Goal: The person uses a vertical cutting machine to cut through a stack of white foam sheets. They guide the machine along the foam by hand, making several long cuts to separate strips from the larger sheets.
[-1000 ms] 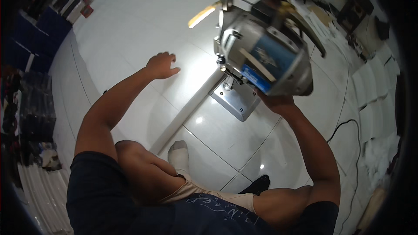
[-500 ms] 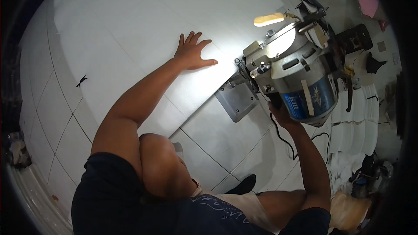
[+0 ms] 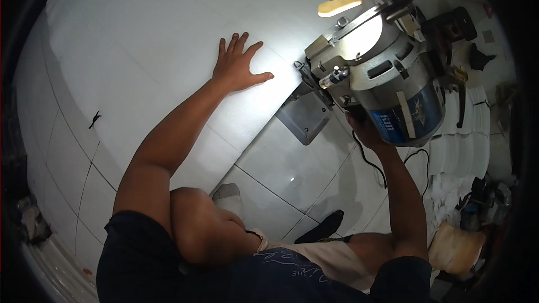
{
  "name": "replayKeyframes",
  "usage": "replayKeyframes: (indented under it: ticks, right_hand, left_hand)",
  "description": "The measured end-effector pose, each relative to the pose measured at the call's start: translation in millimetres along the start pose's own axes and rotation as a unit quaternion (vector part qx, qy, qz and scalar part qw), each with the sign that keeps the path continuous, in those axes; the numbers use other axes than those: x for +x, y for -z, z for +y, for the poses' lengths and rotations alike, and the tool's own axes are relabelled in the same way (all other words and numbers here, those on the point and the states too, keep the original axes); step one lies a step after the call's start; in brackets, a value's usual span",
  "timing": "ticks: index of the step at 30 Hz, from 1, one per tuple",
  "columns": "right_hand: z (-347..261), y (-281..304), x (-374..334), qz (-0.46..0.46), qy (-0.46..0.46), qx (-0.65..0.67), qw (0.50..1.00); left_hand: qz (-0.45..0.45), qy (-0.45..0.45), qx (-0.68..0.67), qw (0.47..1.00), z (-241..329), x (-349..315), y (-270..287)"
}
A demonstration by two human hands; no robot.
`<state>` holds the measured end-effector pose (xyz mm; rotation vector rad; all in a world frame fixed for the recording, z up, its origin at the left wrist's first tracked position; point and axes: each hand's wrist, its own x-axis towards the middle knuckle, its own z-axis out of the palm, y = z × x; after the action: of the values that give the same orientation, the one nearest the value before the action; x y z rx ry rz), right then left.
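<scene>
The left hand [image 3: 234, 71] splays open on a matte white sheet [image 3: 151, 39]; the right hand [image 3: 370, 133] grips a rounded metal cutting machine [image 3: 386, 68].

On tiled floor [image 3: 281, 165], white sheet [image 3: 151, 62], black cord [image 3: 366, 160]

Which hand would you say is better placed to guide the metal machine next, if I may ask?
Probably the right hand: it appears to grip the machine on its near side, partly hidden, whereas the left hand is spread over the white sheet, apart from the machine.
</scene>
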<state>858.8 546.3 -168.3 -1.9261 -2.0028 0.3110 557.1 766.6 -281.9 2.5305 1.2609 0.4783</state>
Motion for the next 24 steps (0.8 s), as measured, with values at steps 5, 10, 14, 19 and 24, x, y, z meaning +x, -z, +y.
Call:
replayKeyframes:
  ticks: [5,10,14,19,24]
  right_hand:
    - [-14.8,0.9,10.2,0.012,0.059,-0.095,0.994]
    - [-13.5,0.7,13.3,-0.045,-0.050,-0.001,0.998]
    - [4.7,-0.6,9.0,-0.057,0.004,-0.054,0.997]
    - [-5.1,-2.0,20.6,-0.067,-0.039,-0.029,0.997]
    - [1.4,-8.7,25.6,-0.062,-0.007,-0.043,0.997]
  left_hand:
    - [-0.002,0.006,0.016,1.000,-0.9,-7.0,-0.3]
    - [-0.013,0.014,0.028,0.999,-2.5,-5.6,3.9]
    - [0.003,0.007,0.024,1.000,0.8,-3.2,1.4]
    - [0.010,0.001,0.035,0.999,-3.8,-5.8,-5.0]
    - [0.005,-0.002,0.029,1.000,-3.2,-8.5,-9.8]
